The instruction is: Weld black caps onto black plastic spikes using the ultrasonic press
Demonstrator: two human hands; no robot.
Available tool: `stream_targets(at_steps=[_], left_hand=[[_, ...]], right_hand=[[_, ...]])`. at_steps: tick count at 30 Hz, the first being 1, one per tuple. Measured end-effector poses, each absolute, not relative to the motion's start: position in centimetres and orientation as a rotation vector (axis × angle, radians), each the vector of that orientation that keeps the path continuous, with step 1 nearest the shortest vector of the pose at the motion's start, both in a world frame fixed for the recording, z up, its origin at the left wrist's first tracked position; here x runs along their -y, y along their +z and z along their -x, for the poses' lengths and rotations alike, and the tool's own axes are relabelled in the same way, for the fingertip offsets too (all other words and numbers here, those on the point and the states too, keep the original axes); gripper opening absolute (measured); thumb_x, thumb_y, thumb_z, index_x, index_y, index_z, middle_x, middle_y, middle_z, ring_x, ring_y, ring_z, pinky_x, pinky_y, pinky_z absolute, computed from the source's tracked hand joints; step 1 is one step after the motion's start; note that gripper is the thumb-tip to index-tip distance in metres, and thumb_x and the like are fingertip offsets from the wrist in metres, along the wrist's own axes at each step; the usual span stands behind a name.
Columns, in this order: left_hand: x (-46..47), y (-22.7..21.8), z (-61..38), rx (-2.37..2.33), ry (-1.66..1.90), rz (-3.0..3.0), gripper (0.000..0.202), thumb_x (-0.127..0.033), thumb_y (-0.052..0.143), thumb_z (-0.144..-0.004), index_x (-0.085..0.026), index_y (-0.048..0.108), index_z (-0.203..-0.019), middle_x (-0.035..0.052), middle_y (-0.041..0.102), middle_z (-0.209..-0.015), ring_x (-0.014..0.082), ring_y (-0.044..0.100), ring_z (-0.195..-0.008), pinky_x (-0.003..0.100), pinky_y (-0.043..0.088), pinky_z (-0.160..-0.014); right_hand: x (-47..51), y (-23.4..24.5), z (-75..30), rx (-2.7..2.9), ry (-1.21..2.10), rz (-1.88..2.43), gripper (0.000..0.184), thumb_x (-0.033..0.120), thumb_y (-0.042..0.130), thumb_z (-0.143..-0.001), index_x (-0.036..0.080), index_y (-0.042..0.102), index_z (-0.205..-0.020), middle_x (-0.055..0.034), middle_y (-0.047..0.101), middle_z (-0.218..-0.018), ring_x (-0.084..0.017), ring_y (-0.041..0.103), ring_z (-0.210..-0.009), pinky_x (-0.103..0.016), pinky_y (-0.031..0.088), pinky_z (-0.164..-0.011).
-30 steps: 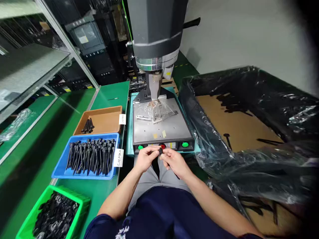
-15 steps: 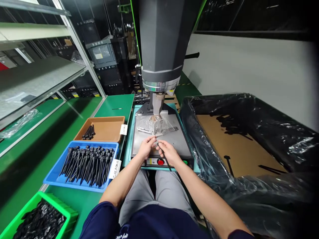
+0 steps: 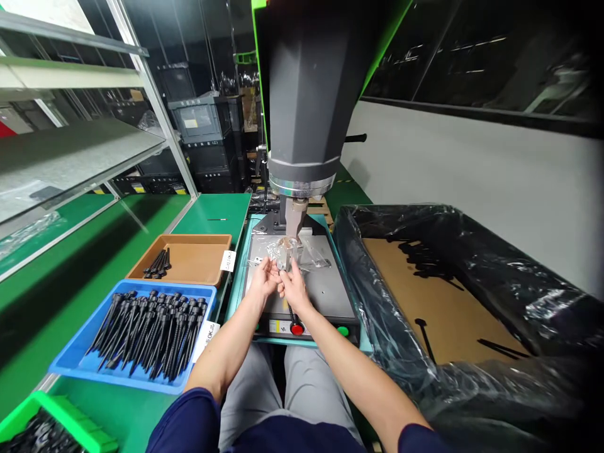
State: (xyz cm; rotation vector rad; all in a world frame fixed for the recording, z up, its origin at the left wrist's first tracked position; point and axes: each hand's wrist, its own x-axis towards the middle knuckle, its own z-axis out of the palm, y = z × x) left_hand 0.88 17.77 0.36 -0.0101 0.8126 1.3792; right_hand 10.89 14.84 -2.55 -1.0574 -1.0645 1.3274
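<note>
On the table [image 3: 129, 412], a blue tray [image 3: 75, 360] holds many black straps [image 3: 151, 327]; a brown tray [image 3: 195, 257] has a few. More lie in the lined box [image 3: 401, 283]. The right hand [image 3: 292, 288] pinches one black strap [image 3: 291, 312], its tail hanging below; the left hand [image 3: 265, 277] curls beside it, its grip unclear. Fingers hide the strap's upper end; the green bin [image 3: 70, 420] is cut off.

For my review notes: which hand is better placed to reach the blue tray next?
Left hand, probably: the blue tray stands on that side, while the right hand is farther across.
</note>
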Motion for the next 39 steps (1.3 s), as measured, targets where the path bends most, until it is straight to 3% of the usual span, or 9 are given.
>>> stream_targets(at_steps=[5,8,11,19,21,27,30,35,39], left_hand=[[-18.1,1.5,-1.3,-0.627,1.52,0.016,0.012,-0.005,0.058,-0.084,-0.017,0.059,-0.087,-0.001,0.062,-0.068,0.0077,0.065,-0.063,0.014,0.054,-0.059],[-18.1,2.1,-1.5,-0.598,1.519,-0.026,0.014,-0.003,0.058,-0.083,-0.016,0.059,-0.089,-0.0006,0.063,-0.071,0.0085,0.066,-0.064,0.015,0.054,-0.06],[-18.1,2.5,-1.4,-0.576,1.525,-0.054,0.017,-0.002,0.059,-0.083,-0.016,0.059,-0.092,-0.0005,0.063,-0.072,0.0092,0.066,-0.065,0.016,0.055,-0.06],[-19.4,4.7,-0.8,-0.57,1.52,-0.247,0.025,-0.005,0.061,-0.083,-0.018,0.057,-0.104,-0.0017,0.063,-0.073,0.0074,0.065,-0.066,0.015,0.054,-0.062],[-19.8,5.2,-0.7,-0.6,1.52,-0.264,0.026,-0.006,0.063,-0.082,-0.019,0.057,-0.104,-0.0022,0.062,-0.073,0.0069,0.064,-0.066,0.014,0.053,-0.062],[-20.7,5.6,-0.5,-0.599,1.515,-0.289,0.031,-0.005,0.066,-0.08,-0.018,0.057,-0.107,-0.0021,0.062,-0.073,0.0077,0.065,-0.068,0.015,0.053,-0.063],[-20.8,5.3,-0.2,-0.578,1.521,-0.277,0.029,-0.004,0.063,-0.082,-0.017,0.057,-0.107,-0.0016,0.062,-0.073,0.008,0.065,-0.066,0.015,0.053,-0.061],[-20.9,4.8,0.2,-0.57,1.519,-0.266,0.029,-0.003,0.064,-0.081,-0.016,0.057,-0.106,-0.001,0.062,-0.074,0.0083,0.066,-0.067,0.015,0.054,-0.061],[-21.1,4.7,0.3,-0.593,1.518,-0.276,0.025,-0.006,0.066,-0.08,-0.016,0.058,-0.102,-0.0013,0.062,-0.074,0.0075,0.065,-0.067,0.014,0.053,-0.063]], right_hand=[[-15.4,-2.1,-12.2,1.042,1.017,1.068,0.08,0.046,0.051,-0.088,0.023,0.011,-0.154,0.0003,0.064,-0.079,-0.012,0.056,-0.051,-0.024,0.048,-0.042],[-16.6,-1.7,-13.2,1.024,0.851,1.07,0.064,0.047,0.048,-0.09,0.019,0.035,-0.146,-0.0045,0.068,-0.086,-0.015,0.061,-0.062,-0.03,0.054,-0.057],[-17.8,-1.2,-13.8,1.092,0.736,1.074,0.048,0.046,0.053,-0.087,0.015,0.06,-0.123,-0.0112,0.069,-0.101,-0.022,0.065,-0.088,-0.038,0.053,-0.081],[-20.4,1.3,-14.7,1.258,0.545,1.116,0.035,0.04,0.064,-0.078,0.02,0.068,-0.108,-0.0101,0.063,-0.117,-0.025,0.054,-0.112,-0.039,0.044,-0.095],[-21.6,1.4,-14.6,1.232,0.617,1.088,0.037,0.04,0.066,-0.076,0.02,0.068,-0.107,-0.0089,0.063,-0.115,-0.024,0.055,-0.109,-0.038,0.044,-0.095],[-24.3,0.8,-13.6,1.073,0.966,0.976,0.042,0.041,0.072,-0.066,0.017,0.065,-0.1,-0.0023,0.067,-0.086,-0.017,0.058,-0.076,-0.033,0.047,-0.08],[-24.7,0.9,-14.1,1.064,1.039,0.952,0.042,0.039,0.075,-0.063,0.018,0.064,-0.097,-0.002,0.068,-0.087,-0.017,0.06,-0.078,-0.032,0.047,-0.08],[-24.8,1.2,-15.6,1.265,1.002,0.957,0.03,0.04,0.066,-0.074,0.019,0.067,-0.096,-0.002,0.069,-0.091,-0.02,0.061,-0.088,-0.034,0.044,-0.088],[-24.9,1.1,-15.8,1.315,0.94,1.06,0.028,0.041,0.066,-0.073,0.017,0.069,-0.086,-0.0029,0.069,-0.083,-0.021,0.061,-0.084,-0.034,0.045,-0.083]])
